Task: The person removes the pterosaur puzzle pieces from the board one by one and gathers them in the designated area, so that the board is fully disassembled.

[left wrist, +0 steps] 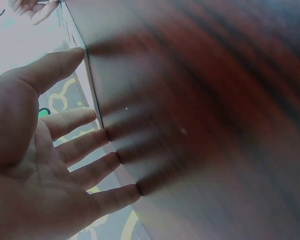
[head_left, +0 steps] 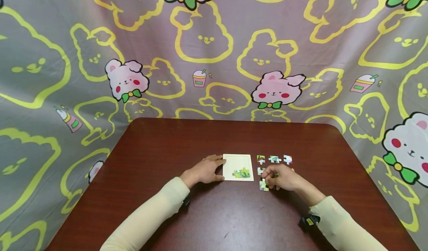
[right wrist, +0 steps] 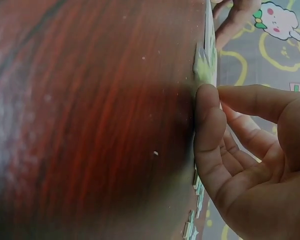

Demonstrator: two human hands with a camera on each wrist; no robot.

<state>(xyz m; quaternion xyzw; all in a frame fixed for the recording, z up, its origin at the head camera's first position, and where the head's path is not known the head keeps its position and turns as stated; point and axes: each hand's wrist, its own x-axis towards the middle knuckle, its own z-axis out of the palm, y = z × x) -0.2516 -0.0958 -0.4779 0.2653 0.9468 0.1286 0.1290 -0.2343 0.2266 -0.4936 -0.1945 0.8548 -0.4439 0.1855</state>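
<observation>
A pale square puzzle tray point(head_left: 228, 171) lies on the table in the head view, with some joined green-yellow puzzle pieces point(head_left: 243, 173) in its lower right part. My left hand point(head_left: 209, 169) rests with spread fingers against the tray's left edge; the left wrist view shows the fingers point(left wrist: 82, 147) nearly straight. To the tray's right, my right hand point(head_left: 280, 176) pinches a green and purple puzzle piece point(head_left: 263, 185) by its edge. In the right wrist view that piece point(right wrist: 204, 65) looks slightly tilted beyond the fingertips, which hide part of it.
Several loose puzzle pieces point(head_left: 275, 159) lie in rows right of the tray, some partly hidden by my right hand. The dark red-brown table point(head_left: 174, 139) has rounded far corners. A patterned cloth point(head_left: 220, 72) hangs behind and along its sides.
</observation>
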